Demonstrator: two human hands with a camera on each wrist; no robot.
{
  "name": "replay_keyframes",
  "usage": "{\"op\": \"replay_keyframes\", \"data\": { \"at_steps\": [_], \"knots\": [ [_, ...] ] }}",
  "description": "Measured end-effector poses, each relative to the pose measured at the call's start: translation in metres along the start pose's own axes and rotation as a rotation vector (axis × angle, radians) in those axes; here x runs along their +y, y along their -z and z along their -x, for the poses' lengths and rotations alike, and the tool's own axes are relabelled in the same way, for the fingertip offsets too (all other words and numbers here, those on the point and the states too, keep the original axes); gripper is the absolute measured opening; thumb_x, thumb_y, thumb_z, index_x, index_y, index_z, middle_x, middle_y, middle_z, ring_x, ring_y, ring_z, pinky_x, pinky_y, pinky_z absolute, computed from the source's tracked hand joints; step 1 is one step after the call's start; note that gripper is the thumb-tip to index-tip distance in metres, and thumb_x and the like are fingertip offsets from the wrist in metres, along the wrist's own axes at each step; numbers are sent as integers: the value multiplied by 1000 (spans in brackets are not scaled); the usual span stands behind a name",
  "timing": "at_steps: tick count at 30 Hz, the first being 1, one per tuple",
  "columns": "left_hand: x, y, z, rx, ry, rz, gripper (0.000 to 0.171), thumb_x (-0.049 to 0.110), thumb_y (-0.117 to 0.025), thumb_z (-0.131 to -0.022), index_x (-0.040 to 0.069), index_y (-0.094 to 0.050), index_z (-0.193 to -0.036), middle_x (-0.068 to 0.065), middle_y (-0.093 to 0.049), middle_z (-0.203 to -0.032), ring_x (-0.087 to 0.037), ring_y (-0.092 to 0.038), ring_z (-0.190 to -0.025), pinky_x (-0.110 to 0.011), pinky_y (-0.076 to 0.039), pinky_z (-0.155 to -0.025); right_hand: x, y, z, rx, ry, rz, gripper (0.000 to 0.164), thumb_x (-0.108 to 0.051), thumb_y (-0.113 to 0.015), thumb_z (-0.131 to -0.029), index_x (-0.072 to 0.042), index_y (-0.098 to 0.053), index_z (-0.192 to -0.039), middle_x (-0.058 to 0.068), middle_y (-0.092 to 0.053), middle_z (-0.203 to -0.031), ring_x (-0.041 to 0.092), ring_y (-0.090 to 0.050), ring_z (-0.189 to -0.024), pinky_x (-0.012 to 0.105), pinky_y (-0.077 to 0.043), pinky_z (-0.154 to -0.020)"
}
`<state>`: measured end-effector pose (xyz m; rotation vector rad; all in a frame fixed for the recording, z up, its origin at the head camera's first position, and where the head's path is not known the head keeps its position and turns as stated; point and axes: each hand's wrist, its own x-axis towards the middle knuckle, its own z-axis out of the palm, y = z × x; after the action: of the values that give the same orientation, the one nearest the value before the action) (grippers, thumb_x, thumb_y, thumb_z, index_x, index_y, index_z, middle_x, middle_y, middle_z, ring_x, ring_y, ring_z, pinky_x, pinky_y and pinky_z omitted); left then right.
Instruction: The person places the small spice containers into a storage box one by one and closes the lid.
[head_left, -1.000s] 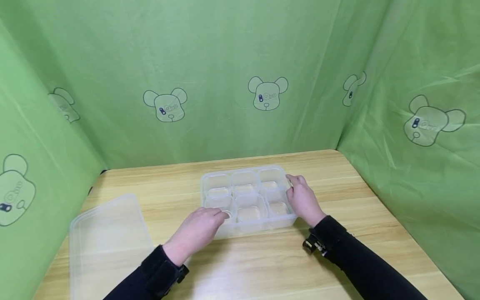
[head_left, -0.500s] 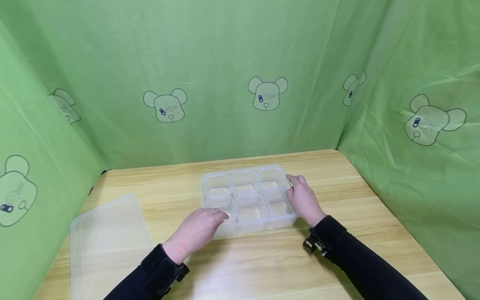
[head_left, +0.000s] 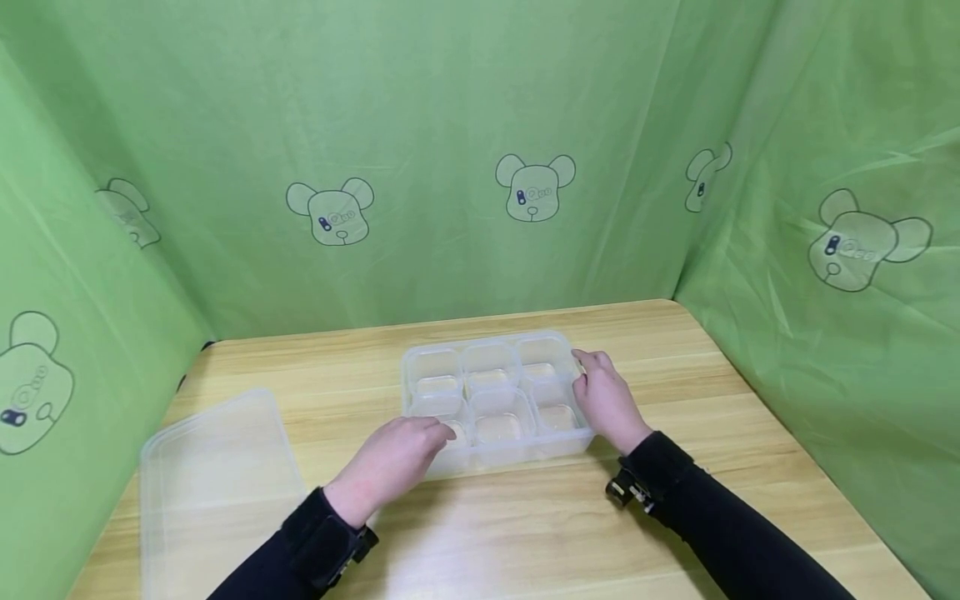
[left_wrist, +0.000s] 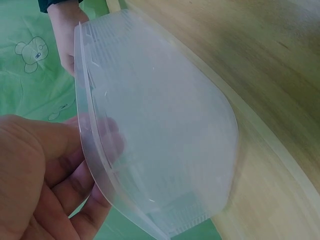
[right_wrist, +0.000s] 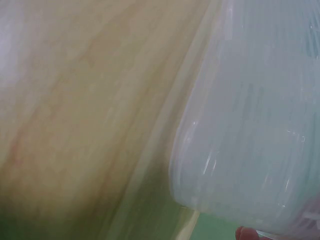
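Spanning the long axis of a clear plastic container (head_left: 517, 451), two hands hold it from opposite ends. It sits upright, towards the far side of the tabletop (head_left: 510, 533) as the person faces it, with its length running from left to right and its right end slightly farther from the body. Six rounded compartments show inside, three along each of two rows; whether they are separate cups cannot be told.

The left grip (head_left: 397, 462) is at the near left corner. In the left wrist view it is nearly closed, with only the thickness of the rim between thumb and fingers, and some fingertips show through the translucent wall. The right grip (head_left: 609, 400) is at the right end, fingers bent over the short wall, seemingly pinching it by the rim; the right wrist view gives only a sliver of fingertip, so how tightly it holds cannot be told.

The relation that counts is this: the container lies between the two hands, the left one closer to the body and the right one partway along the short side. Any lift or turn would probably have to balance those uneven holds.

Well to the left of the container, a clear flat lid (head_left: 213, 479) lies on the tabletop, nearer the left hand.
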<state>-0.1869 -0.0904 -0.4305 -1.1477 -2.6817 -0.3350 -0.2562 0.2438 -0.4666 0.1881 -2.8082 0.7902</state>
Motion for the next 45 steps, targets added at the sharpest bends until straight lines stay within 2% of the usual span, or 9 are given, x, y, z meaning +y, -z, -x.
{"op": "replay_keyframes", "data": {
  "at_steps": [11,19,27,32,38,45],
  "knots": [
    [0,0,1,-5,-1,-4,16,7,-65,-95,11,-73,-109,-1,-73,-101,-17,-70,-92,-33,-56,-85,-1,1,1,-5,1,-4,48,-1,-45,-98,7,-44,-145,27,-49,-129,22,-53,-69,35,-49,-64],
    [-1,-1,1,12,5,8,10,14,-64,-98,11,-74,-100,0,-73,-92,-16,-70,-85,-33,-57,-80,-1,2,1,-2,4,-3,48,-2,-45,-98,6,-44,-145,26,-49,-129,23,-54,-71,37,-50,-67],
    [0,-2,1,-22,44,19,11,16,-63,-99,12,-73,-96,2,-72,-89,-16,-69,-82,-33,-57,-78,-1,1,1,23,23,12,46,0,-47,-96,8,-47,-141,27,-52,-126,27,-56,-79,44,-53,-74],
    [0,-2,2,-3,31,6,11,16,-64,-98,12,-73,-96,1,-72,-89,-15,-69,-82,-33,-57,-78,-1,1,1,22,23,10,46,1,-47,-96,8,-47,-142,27,-51,-126,27,-57,-80,44,-53,-75],
    [1,-1,3,25,3,-23,9,16,-65,-97,13,-74,-95,3,-72,-89,-14,-69,-81,-31,-57,-76,-3,3,2,11,14,7,46,0,-48,-96,8,-46,-142,26,-52,-124,25,-55,-76,41,-52,-71],
    [0,-1,4,26,1,-34,10,17,-65,-98,13,-74,-96,3,-72,-89,-14,-69,-81,-31,-57,-76,-3,3,1,3,5,3,47,0,-48,-97,7,-46,-143,26,-51,-126,23,-54,-74,39,-52,-70]
  ]
}}
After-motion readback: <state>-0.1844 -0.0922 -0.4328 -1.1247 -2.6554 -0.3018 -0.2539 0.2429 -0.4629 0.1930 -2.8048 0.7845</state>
